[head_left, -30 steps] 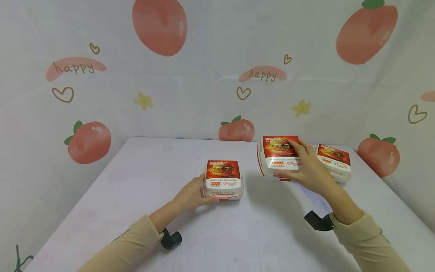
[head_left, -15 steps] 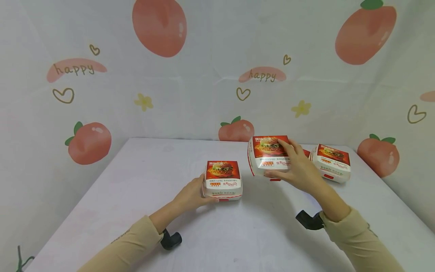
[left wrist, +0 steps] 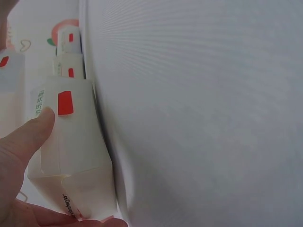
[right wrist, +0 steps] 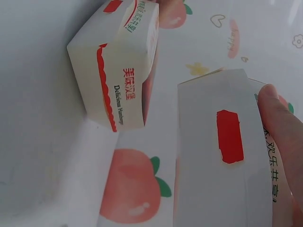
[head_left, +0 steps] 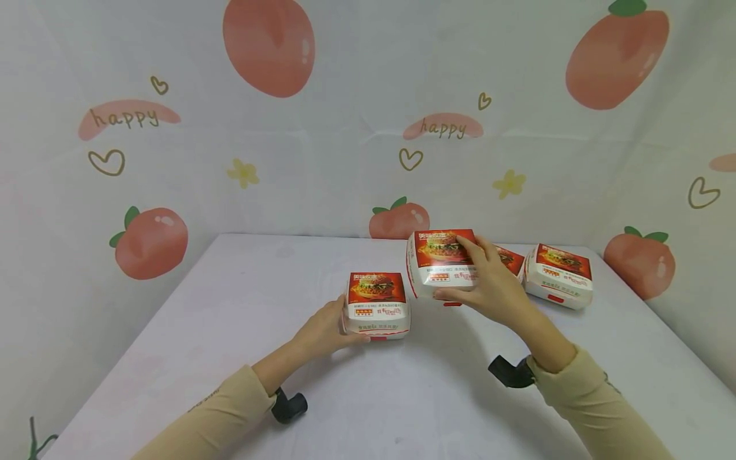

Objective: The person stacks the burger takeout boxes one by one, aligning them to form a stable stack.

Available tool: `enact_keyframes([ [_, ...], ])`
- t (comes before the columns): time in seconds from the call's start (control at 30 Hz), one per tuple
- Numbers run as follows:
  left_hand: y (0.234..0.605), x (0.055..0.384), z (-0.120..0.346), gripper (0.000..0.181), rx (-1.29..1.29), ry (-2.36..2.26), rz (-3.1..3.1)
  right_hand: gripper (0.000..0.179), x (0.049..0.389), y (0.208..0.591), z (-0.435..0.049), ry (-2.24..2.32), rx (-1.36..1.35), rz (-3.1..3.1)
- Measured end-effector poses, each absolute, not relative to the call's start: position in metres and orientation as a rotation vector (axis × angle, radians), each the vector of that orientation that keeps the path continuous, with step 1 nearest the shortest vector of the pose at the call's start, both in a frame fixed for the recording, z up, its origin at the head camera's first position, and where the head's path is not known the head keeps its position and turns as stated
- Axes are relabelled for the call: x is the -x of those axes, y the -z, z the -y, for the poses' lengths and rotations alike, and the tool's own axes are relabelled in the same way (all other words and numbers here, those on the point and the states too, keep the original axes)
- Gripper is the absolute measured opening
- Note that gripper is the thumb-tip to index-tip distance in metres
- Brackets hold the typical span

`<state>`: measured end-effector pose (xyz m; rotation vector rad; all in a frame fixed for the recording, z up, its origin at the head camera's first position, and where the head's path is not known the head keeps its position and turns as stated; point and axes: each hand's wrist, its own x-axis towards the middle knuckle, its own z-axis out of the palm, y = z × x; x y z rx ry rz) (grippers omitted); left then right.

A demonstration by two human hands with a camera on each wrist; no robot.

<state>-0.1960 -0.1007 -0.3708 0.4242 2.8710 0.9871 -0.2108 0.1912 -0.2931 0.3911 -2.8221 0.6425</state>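
Note:
My left hand (head_left: 326,330) grips the left side of a burger box (head_left: 376,306) that sits on the table, thumb on its front and fingers behind. The box is white with a red burger picture on its lid. In the left wrist view the thumb presses beside a red tab on this box (left wrist: 75,137). My right hand (head_left: 493,286) holds a second, matching burger box (head_left: 441,265) in the air, just right of and higher than the first. Its front with a red tab shows large in the right wrist view, the thumb (right wrist: 279,118) along one edge.
Two more burger boxes stand at the table's back right: one at the far right (head_left: 559,276), and another (head_left: 508,259) partly hidden behind my right hand. A white cloth with printed peaches (head_left: 399,220) hangs behind the table (head_left: 276,275).
My right hand has carried its burger box leftward, closer to the box at my left hand. A box behind the right hand has come into view. The left hand has stayed still.

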Motion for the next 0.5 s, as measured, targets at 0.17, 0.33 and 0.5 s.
enact_keyframes([
  [0.17,0.372,0.197,0.101,0.096,-0.426,-1.007,-2.867,0.101,0.211,0.294,-0.185,-0.639,-0.396,2.827],
  [0.33,0.372,0.198,0.101,0.097,-0.412,-0.992,-2.863,0.101,0.212,0.294,-0.178,-0.651,-0.412,2.824],
  [0.5,0.371,0.198,0.1,0.096,-0.402,-0.99,-2.856,0.1,0.215,0.298,-0.172,-0.675,-0.449,2.797],
])
